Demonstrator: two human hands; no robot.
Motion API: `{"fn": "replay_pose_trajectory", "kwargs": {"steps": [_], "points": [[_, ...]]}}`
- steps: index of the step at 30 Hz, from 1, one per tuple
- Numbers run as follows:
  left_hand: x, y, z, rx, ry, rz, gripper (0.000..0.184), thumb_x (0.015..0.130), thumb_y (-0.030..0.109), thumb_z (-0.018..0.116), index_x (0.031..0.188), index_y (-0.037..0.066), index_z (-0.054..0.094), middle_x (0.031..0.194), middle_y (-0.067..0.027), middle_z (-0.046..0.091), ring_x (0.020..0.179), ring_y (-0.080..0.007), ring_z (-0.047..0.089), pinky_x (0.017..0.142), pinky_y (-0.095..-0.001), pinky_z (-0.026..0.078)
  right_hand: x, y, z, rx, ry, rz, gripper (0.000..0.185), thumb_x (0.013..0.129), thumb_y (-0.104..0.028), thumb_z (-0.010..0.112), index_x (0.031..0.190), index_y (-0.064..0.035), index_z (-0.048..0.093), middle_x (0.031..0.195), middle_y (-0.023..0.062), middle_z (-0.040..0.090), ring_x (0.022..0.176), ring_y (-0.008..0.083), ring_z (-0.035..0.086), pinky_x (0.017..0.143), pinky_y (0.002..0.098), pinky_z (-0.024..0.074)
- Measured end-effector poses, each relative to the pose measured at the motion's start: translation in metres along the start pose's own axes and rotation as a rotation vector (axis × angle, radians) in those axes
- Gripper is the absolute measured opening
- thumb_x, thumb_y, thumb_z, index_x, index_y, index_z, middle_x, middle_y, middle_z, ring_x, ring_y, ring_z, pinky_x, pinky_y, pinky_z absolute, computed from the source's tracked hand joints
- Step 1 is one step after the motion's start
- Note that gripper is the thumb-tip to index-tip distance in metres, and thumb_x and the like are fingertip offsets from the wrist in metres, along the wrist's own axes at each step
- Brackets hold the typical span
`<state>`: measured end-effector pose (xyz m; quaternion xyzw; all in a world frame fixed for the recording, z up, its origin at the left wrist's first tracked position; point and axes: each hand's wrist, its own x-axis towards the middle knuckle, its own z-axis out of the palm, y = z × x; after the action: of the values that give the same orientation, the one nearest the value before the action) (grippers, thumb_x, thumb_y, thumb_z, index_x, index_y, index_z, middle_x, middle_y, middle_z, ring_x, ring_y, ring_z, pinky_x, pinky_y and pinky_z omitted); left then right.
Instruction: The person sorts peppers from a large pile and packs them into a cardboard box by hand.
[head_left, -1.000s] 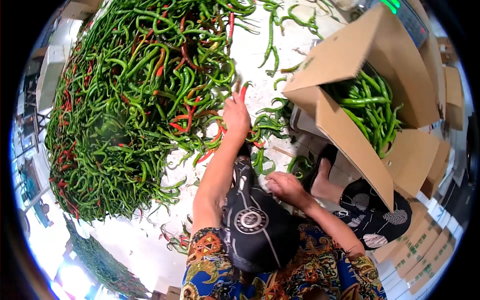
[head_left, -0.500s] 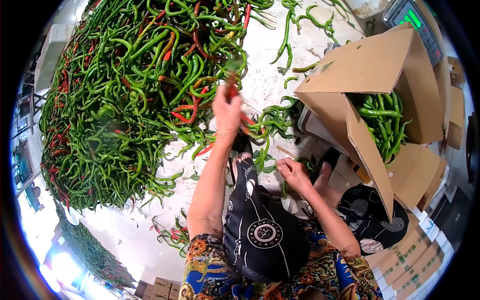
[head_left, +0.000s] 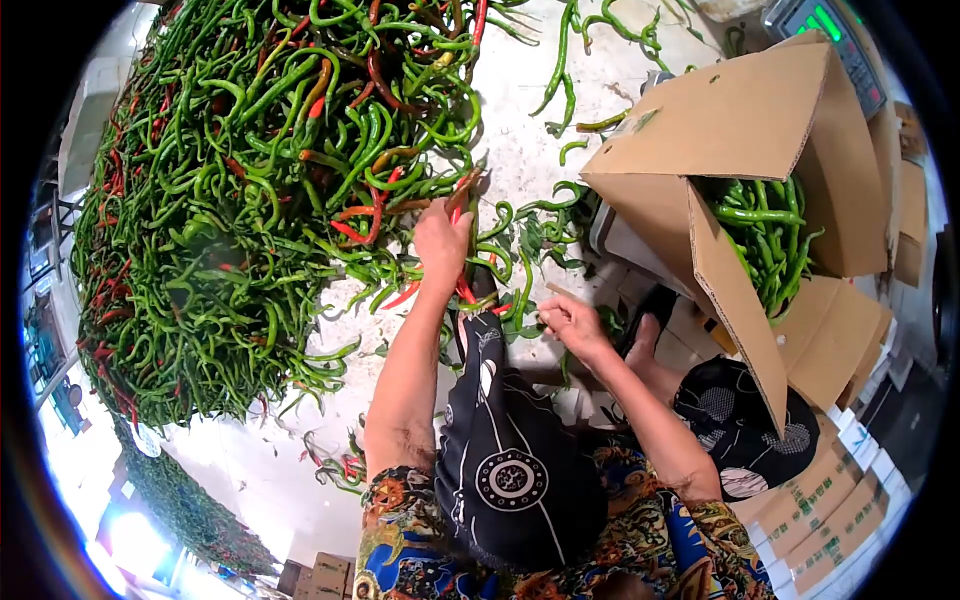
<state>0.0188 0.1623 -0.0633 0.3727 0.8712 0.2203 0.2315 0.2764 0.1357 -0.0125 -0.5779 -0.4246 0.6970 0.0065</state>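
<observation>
My left hand (head_left: 443,240) is closed around a few red and brownish chili peppers (head_left: 466,192) at the right edge of a big heap of mostly green chili peppers (head_left: 250,200). Red tips also show below that palm. Lower right, my right hand (head_left: 574,328) is held above the floor with its fingers curled together; what they hold, if anything, is hidden. Loose green peppers and leaves (head_left: 525,255) lie between the two hands. Green peppers (head_left: 765,230) partly fill an open cardboard box (head_left: 720,115) on my right.
A scale display (head_left: 825,30) with green digits stands behind the box. Flattened cartons (head_left: 810,520) are stacked at the lower right. More scattered peppers (head_left: 565,70) lie on the white floor (head_left: 510,100). A thin brown stick (head_left: 563,292) lies near my right hand.
My left hand has come down slightly, and the peppers in it are less blurred. My right hand has shifted a little up and left. The whole view has moved slightly.
</observation>
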Motion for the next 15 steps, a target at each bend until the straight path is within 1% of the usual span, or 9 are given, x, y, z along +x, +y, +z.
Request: {"fn": "replay_pose_trajectory", "kwargs": {"steps": [1, 4, 6, 8, 10, 11, 12, 14, 15], "points": [[0.003, 0.003, 0.004, 0.062, -0.029, -0.036, 0.038, 0.072, 0.031, 0.077, 0.096, 0.003, 0.065, 0.088, -0.0198, 0.068, 0.081, -0.0389, 0.065, 0.073, -0.0471, 0.051, 0.002, -0.001, 0.001, -0.004, -0.002, -0.003, 0.021, 0.089, -0.019, 0.059, 0.101, -0.0026, 0.065, 0.075, 0.0006, 0.062, 0.064, 0.0083, 0.057, 0.062, 0.0250, 0.0472], [0.013, 0.015, 0.008, 0.022, -0.092, 0.013, 0.036, 0.071, 0.030, 0.077, 0.094, 0.005, 0.066, 0.087, -0.0191, 0.067, 0.080, -0.0390, 0.065, 0.072, -0.0475, 0.052, 0.002, -0.014, 0.005, -0.012, -0.029, 0.003, 0.021, 0.089, -0.020, 0.060, 0.101, -0.0030, 0.066, 0.077, 0.0014, 0.063, 0.066, 0.0085, 0.058, 0.063, 0.0250, 0.0474], [0.009, 0.019, 0.018, 0.085, -0.091, 0.073, 0.033, 0.072, 0.029, 0.074, 0.094, 0.006, 0.066, 0.087, -0.0192, 0.064, 0.080, -0.0394, 0.065, 0.072, -0.0471, 0.053, 0.005, -0.019, 0.007, -0.016, -0.044, -0.027, 0.022, 0.089, -0.021, 0.060, 0.101, -0.0024, 0.065, 0.078, 0.0016, 0.064, 0.069, 0.0091, 0.059, 0.063, 0.0247, 0.0474], [0.009, 0.016, 0.031, 0.123, -0.050, 0.082, 0.032, 0.073, 0.027, 0.074, 0.096, 0.007, 0.067, 0.084, -0.0192, 0.065, 0.079, -0.0391, 0.065, 0.071, -0.0456, 0.053, 0.010, -0.023, 0.010, -0.033, -0.043, -0.057, 0.022, 0.088, -0.020, 0.061, 0.101, -0.0023, 0.065, 0.078, 0.0014, 0.064, 0.071, 0.0093, 0.060, 0.063, 0.0247, 0.0474], [0.018, 0.013, 0.029, -0.275, -0.044, 0.106, 0.030, 0.073, 0.023, 0.074, 0.096, 0.005, 0.067, 0.074, -0.0130, 0.065, 0.071, -0.0327, 0.065, 0.067, -0.0418, 0.052, 0.014, -0.023, 0.010, -0.057, -0.005, -0.079, 0.022, 0.088, -0.020, 0.062, 0.101, -0.0028, 0.065, 0.077, 0.0010, 0.063, 0.071, 0.0092, 0.059, 0.063, 0.0249, 0.0472], [0.016, 0.041, -0.006, -0.637, -0.119, -0.048, 0.027, 0.076, 0.023, 0.074, 0.092, 0.003, 0.066, 0.066, -0.0045, 0.061, 0.062, -0.0186, 0.059, 0.061, -0.0340, 0.049, 0.003, -0.050, 0.011, -0.183, 0.116, -0.117, 0.024, 0.086, -0.018, 0.065, 0.105, -0.0040, 0.063, 0.076, 0.0009, 0.063, 0.071, 0.0088, 0.059, 0.065, 0.0266, 0.0482], [0.013, 0.061, -0.039, -0.933, -0.237, -0.294, 0.024, 0.079, 0.023, 0.073, 0.087, 0.002, 0.065, 0.067, 0.0003, 0.058, 0.060, -0.0083, 0.050, 0.056, -0.0264, 0.043, 0.006, -0.051, 0.008, -0.178, 0.159, -0.163, 0.025, 0.085, -0.017, 0.067, 0.106, -0.0045, 0.063, 0.080, 0.0019, 0.064, 0.071, 0.0088, 0.059, 0.066, 0.0270, 0.0486], [0.017, 0.060, -0.070, -0.957, -0.251, -0.200, 0.020, 0.079, 0.021, 0.074, 0.086, 0.004, 0.065, 0.070, 0.0007, 0.059, 0.058, -0.0054, 0.048, 0.054, -0.0227, 0.038, 0.016, -0.052, 0.005, -0.171, 0.225, -0.257, 0.028, 0.083, -0.016, 0.069, 0.108, -0.0055, 0.062, 0.088, 0.0039, 0.066, 0.072, 0.0089, 0.060, 0.067, 0.0279, 0.0495], [0.016, 0.059, -0.077, -0.991, -0.277, -0.187, 0.023, 0.081, 0.020, 0.073, 0.093, 0.003, 0.065, 0.077, -0.0025, 0.064, 0.062, -0.0066, 0.051, 0.058, -0.0225, 0.041, 0.022, -0.061, 0.000, -0.106, 0.080, -0.074, 0.035, 0.083, -0.016, 0.071, 0.115, -0.0062, 0.060, 0.106, 0.0070, 0.065, 0.080, 0.0104, 0.063, 0.070, 0.0273, 0.0499]]}}
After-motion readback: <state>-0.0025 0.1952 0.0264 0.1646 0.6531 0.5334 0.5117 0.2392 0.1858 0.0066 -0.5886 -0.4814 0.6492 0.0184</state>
